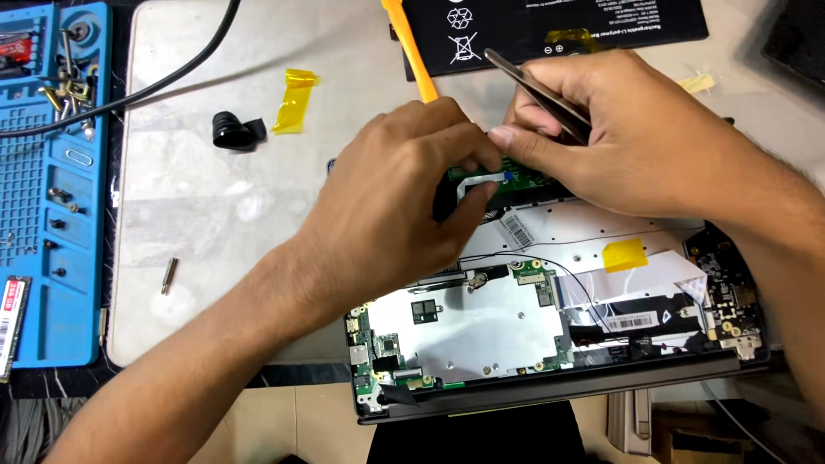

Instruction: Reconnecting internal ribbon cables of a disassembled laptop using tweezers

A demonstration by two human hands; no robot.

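An opened laptop (550, 378) lies with its circuit boards and silver shielding exposed. My left hand (404, 189) reaches over it and pinches a white flat ribbon cable (477, 182) at a small green board (528, 179). My right hand (619, 129) holds metal tweezers (537, 86) and presses a fingertip beside the same cable. The two hands touch over the green board and hide most of it.
A black flat battery (550, 30) and an orange pry tool (412, 51) lie at the back. A blue screw mat (51, 189) with several screws sits at left. Yellow tape (296, 99), a black tape roll (234, 131), a black cable (155, 86) and a screwdriver bit (169, 276) rest on the grey work mat (206, 215).
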